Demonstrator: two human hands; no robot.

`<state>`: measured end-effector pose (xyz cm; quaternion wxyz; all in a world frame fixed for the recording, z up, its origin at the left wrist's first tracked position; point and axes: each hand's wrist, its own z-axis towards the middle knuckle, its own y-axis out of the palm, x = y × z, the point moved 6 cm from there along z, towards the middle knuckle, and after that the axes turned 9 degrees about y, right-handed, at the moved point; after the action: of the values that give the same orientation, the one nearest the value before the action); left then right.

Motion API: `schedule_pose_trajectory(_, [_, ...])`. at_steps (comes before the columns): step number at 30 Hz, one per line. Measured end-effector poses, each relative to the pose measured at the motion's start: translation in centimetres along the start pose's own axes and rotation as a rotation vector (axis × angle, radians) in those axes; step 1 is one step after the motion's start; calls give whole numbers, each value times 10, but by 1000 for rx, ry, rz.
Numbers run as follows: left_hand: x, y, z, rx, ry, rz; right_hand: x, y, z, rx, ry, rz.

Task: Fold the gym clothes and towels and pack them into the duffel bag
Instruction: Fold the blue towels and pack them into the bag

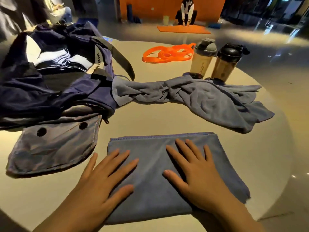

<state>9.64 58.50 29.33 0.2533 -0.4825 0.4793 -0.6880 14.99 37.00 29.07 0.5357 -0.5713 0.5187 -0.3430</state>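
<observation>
Hands [103,180] [194,174] lie flat, fingers straight, pressing a folded towel [150,181] at lower centre of the desk [41,198]. A second towel [192,96] lies crumpled mid-frame; the bag [55,91], upper left, gapes open. Judged roughly halfway: one fold done, packing not yet begun.

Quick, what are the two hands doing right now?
Left hand: open, fingers spread flat, pressing on the folded towel.
Right hand: open, also flat on the folded towel, holding nothing.
</observation>
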Motion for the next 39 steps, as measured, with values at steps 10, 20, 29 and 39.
schedule_pose_trajectory(10, [-12,3,4,-166,-163,107,14,0,6,87,-74,-63])
schedule_pose_trajectory(20, [6,-9,5,196,-572,-183,13,10,13,242,-127,42])
schedule_pose_trajectory(29, [10,-9,-1,261,-695,-225,14,9,8,176,-127,26])
schedule_pose_trajectory(39, [-5,-12,20,272,-501,-648,15,3,5,114,-86,-20])
